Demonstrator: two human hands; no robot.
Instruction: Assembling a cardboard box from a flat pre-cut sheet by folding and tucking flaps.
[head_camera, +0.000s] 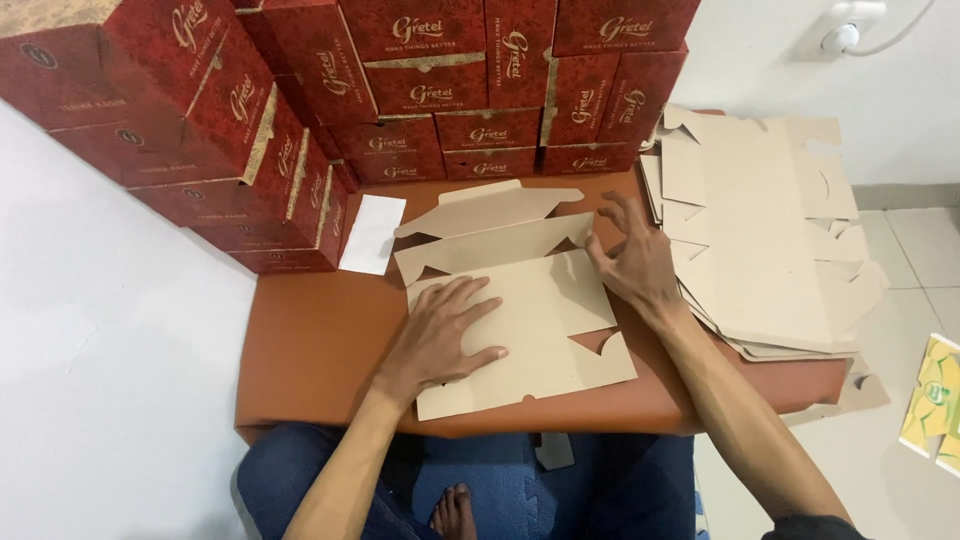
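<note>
Blank: flat, die-cut sheet of plain brown cardboard (530, 320), an unfolded box, lies on the low, rust-brown table (310, 345) directly before the person.
Long axis: runs across the table from near-left to far-right, slightly tilted; its flaps point away, toward the wall of stacked dark-red printed cartons (400, 90).
Left hand (445, 335): palm down on the sheet's near-left panel, fingers spread and flat, pressing it to the table.
Right hand (632, 260): at the sheet's far-right edge, fingers splayed and bent, fingertips touching the flap fold; nothing is pinched.
Nearer hand: both touch it; the right is closer to the flaps.
Beside: stack of matching flat cardboard sheets (770, 230), just right of the right hand.
</note>
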